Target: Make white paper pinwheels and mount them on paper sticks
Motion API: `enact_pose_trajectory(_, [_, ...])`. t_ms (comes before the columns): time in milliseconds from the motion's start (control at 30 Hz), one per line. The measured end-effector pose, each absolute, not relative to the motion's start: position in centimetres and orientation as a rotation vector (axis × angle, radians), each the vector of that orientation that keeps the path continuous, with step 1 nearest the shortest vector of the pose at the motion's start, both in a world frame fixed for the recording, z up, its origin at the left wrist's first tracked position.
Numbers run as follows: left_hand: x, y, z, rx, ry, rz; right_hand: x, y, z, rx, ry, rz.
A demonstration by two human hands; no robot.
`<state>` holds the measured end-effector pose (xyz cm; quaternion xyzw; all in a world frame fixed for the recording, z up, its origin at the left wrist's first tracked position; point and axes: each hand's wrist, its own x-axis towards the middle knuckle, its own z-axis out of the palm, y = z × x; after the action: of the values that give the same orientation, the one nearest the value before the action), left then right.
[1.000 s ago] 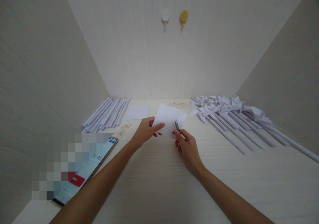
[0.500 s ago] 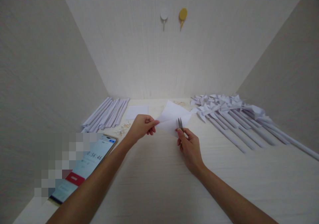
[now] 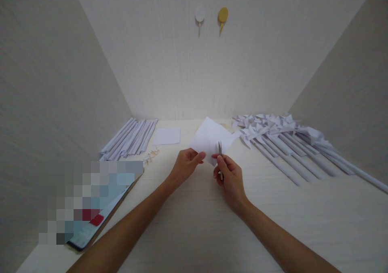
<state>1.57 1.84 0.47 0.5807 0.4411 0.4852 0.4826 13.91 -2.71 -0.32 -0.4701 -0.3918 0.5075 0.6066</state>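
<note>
I hold a white paper square [image 3: 209, 137] up over the tabletop [image 3: 194, 224], tipped so that 1 corner points away from me and 1 points down toward my hands. My left hand [image 3: 186, 166] pinches the sheet's lower left edge between thumb and fingers, so the paper rises above and to the right of that grip. My right hand [image 3: 230, 178] is closed around a small pair of scissors [image 3: 220, 149], whose blades stick up out of my fist and meet the paper's lower corner, just right of where my left fingers hold it. I cannot tell whether the blades are parted or closed. My 2 hands sit near each other, with the sheet's bottom corner between them.

To the left, at the back of the table, lies a row of rolled paper sticks [image 3: 130, 137], and just beside them a flat white sheet [image 3: 166, 136]. A few small pins [image 3: 150, 155] lie in front of those. On the right is a pile of finished paper pinwheels [image 3: 281, 137] with long stems. A phone [image 3: 100, 212] rests near my left forearm. 2 hooks [image 3: 211, 16] hang on the back wall.
</note>
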Motion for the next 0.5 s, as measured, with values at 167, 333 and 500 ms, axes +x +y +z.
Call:
enact_pose_trajectory(167, [2.1, 1.0, 1.1, 1.542, 1.248, 1.100, 13.8, -2.9, -0.3, -1.072, -0.988, 1.198])
enact_pose_trajectory(333, [2.3, 0.7, 1.7, 1.544, 1.137, 1.145, 13.9, -2.9, -0.2, -1.081, -1.027, 1.169])
enact_pose_trajectory(500, [1.7, 1.3, 2.4, 1.451, 1.276, 1.204, 14.0, -2.9, -0.3, -1.053, -0.998, 1.167])
